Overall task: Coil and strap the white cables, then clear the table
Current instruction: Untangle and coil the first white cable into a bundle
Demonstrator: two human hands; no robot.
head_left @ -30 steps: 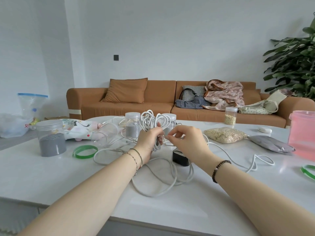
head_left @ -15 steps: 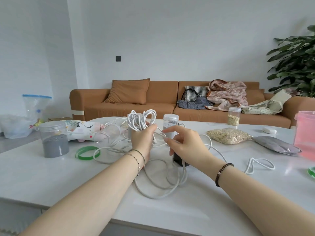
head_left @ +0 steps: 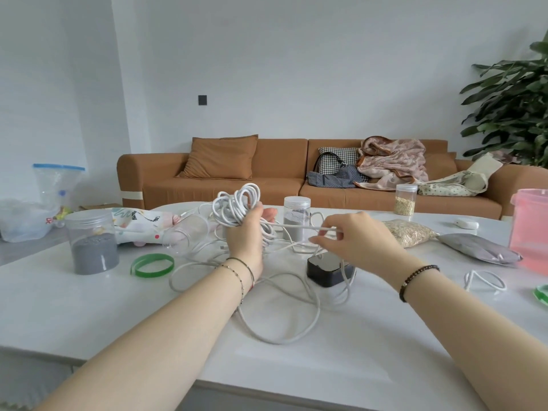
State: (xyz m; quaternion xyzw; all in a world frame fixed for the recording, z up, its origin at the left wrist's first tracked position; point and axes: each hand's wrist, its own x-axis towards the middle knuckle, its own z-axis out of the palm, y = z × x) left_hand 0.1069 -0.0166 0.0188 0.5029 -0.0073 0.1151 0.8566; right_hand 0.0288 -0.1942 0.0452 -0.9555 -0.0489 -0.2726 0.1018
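Note:
My left hand (head_left: 247, 237) grips a bundle of coiled white cable (head_left: 237, 207) held upright above the white table (head_left: 74, 310). One strand runs taut from the bundle to my right hand (head_left: 353, 240), which pinches it between thumb and fingers. Loose white cable loops (head_left: 281, 310) lie tangled on the table below both hands, around a black box (head_left: 329, 269). Another cable end (head_left: 484, 280) lies at the right. A green strap ring (head_left: 152, 264) lies left of my left wrist.
Two jars of grey powder (head_left: 92, 241) (head_left: 296, 216), a clear empty jar on its side (head_left: 185, 234), a printed pouch (head_left: 142, 225), a bag of oats (head_left: 407, 232), a grey bag (head_left: 477, 249), a pink tub (head_left: 530, 229), a second green strap (head_left: 541, 293). A sofa stands behind the table.
My right hand has moved right and away from the bundle, pulling one strand taut. My left hand has shifted slightly left with the coil.

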